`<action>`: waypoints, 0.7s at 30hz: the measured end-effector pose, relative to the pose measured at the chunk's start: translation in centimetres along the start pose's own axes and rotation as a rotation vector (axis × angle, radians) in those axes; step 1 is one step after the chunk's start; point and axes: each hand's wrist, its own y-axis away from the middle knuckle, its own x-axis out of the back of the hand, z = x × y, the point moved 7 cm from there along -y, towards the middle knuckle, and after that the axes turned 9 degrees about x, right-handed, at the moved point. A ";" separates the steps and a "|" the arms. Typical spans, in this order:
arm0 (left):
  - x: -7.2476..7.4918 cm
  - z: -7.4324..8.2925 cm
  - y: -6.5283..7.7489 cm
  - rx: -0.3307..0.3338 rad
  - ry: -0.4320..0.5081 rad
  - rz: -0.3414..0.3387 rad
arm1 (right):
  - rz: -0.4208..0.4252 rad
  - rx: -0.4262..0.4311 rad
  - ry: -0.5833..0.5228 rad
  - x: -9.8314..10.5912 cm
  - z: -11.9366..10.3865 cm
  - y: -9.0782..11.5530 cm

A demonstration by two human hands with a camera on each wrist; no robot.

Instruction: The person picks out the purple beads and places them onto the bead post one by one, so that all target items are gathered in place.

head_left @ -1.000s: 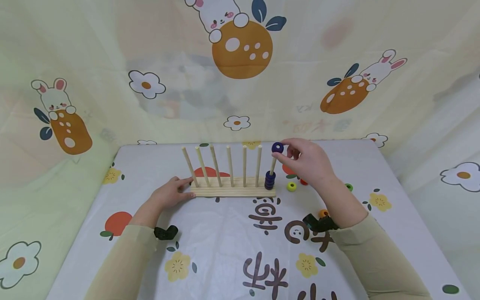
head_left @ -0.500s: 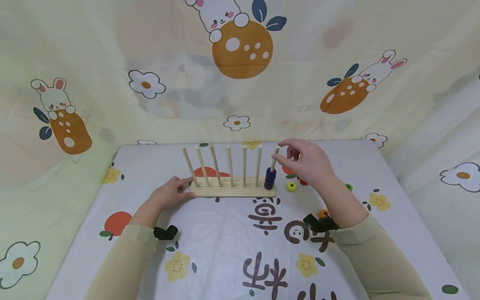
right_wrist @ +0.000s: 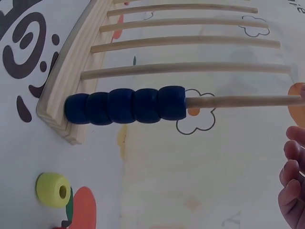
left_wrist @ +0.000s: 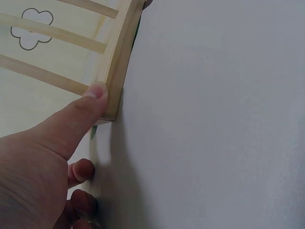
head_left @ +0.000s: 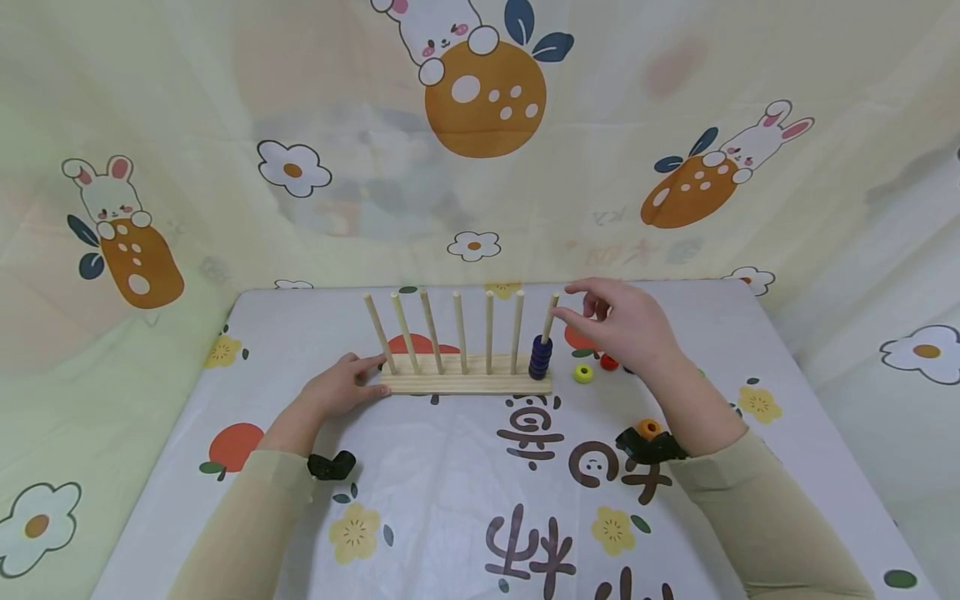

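Note:
A pale wooden peg rack (head_left: 465, 383) stands on the table with a row of upright pegs. My left hand (head_left: 337, 387) grips the rack's left end, and the left wrist view shows the thumb (left_wrist: 71, 121) lying on the base. Several dark blue beads (right_wrist: 121, 106) are stacked on the rightmost peg (right_wrist: 238, 101), down to the base. The other pegs carry no beads. Beside the top of that peg is my right hand (head_left: 630, 325), holding nothing, its thumb and index finger spread apart.
Right of the rack lie a yellow-green bead (head_left: 583, 373) and a red bead (head_left: 609, 362). An orange bead (head_left: 648, 429) sits by the right wrist's black strap (head_left: 651, 447). A patterned cloth (head_left: 420, 500) covers the table, and a printed curtain (head_left: 375, 208) rises behind.
The blue bead in my right fingers went onto the rightmost peg and dropped onto the stack. My right hand then drew slightly right, fingers parting. The left hand has stayed put.

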 end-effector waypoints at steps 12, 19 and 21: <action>0.0 -0.3 -0.2 -0.006 -0.001 0.011 | -0.028 -0.022 0.056 0.2 3.2 1.1; 0.0 -0.3 -0.2 -0.011 0.003 0.010 | -0.117 -0.102 0.089 0.4 5.6 2.2; 0.0 -0.3 -0.2 -0.012 0.004 0.011 | -0.135 -0.124 0.091 0.4 6.5 2.5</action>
